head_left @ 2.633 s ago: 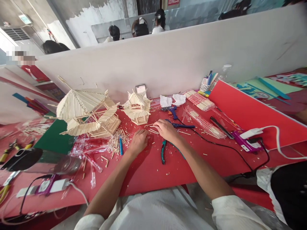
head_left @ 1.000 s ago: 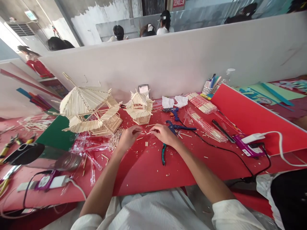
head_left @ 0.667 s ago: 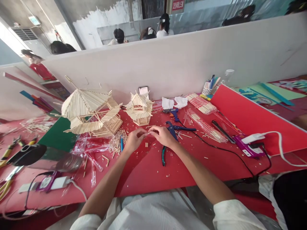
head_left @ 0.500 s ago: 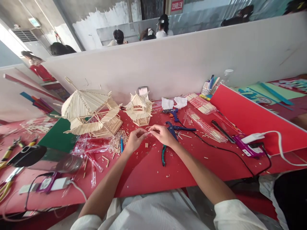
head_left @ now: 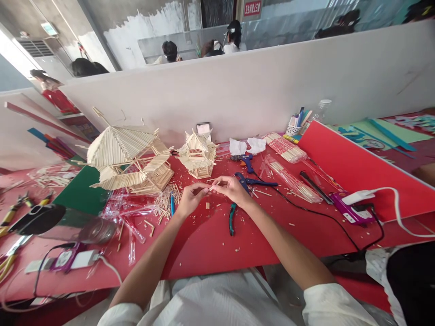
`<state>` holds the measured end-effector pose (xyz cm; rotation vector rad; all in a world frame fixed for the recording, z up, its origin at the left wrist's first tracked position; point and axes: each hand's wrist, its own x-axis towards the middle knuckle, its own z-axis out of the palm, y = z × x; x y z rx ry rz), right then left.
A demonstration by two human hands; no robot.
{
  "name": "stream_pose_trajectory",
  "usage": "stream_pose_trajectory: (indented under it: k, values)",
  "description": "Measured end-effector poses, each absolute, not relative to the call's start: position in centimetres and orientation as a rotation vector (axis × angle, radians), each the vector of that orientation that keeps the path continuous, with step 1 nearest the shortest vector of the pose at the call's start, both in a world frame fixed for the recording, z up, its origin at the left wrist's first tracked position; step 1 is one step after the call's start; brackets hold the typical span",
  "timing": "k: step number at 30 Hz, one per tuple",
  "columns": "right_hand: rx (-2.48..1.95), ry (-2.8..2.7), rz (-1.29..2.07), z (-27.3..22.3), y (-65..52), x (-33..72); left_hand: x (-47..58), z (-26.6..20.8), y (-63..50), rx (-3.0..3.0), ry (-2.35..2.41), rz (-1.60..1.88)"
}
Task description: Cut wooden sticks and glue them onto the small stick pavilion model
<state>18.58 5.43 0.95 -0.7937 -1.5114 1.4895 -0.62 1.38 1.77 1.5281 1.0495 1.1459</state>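
Note:
In front of me my left hand (head_left: 192, 198) and my right hand (head_left: 232, 188) meet fingertip to fingertip. Both are closed in a pinch on a small pale wooden stick piece (head_left: 211, 188), mostly hidden by the fingers. Just behind them stands a small pavilion model (head_left: 197, 156) built of thin wooden sticks. A larger stick pavilion model (head_left: 125, 156) is to the left. Below my right wrist lies a green-handled tool (head_left: 232, 220), and dark blue cutters (head_left: 253, 181) rest beside that hand. Short stick bits (head_left: 207, 205) are on the red table under my hands.
A blue glue gun (head_left: 245, 159) and bagged sticks (head_left: 288, 179) lie right of centre, with a black cable crossing towards a purple power strip (head_left: 351, 208). On the left are a clear jar (head_left: 97, 231), crumpled plastic wrap (head_left: 125, 206) and yellow-handled pliers (head_left: 13, 217). A partition (head_left: 238, 90) rises behind.
My hands keep their pinch at nearly the same spot; the fingers have shifted slightly and the small stick piece shows a little more. The camera view has tilted very slightly.

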Motion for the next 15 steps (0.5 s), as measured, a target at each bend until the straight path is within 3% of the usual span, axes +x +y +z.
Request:
stream_pose_trajectory:
  k: [15]
  values:
    - [-0.795, -1.58, 1.342, 1.19, 5.17, 18.56, -0.76, 1.76, 1.13, 1.733, 1.123, 1.173]
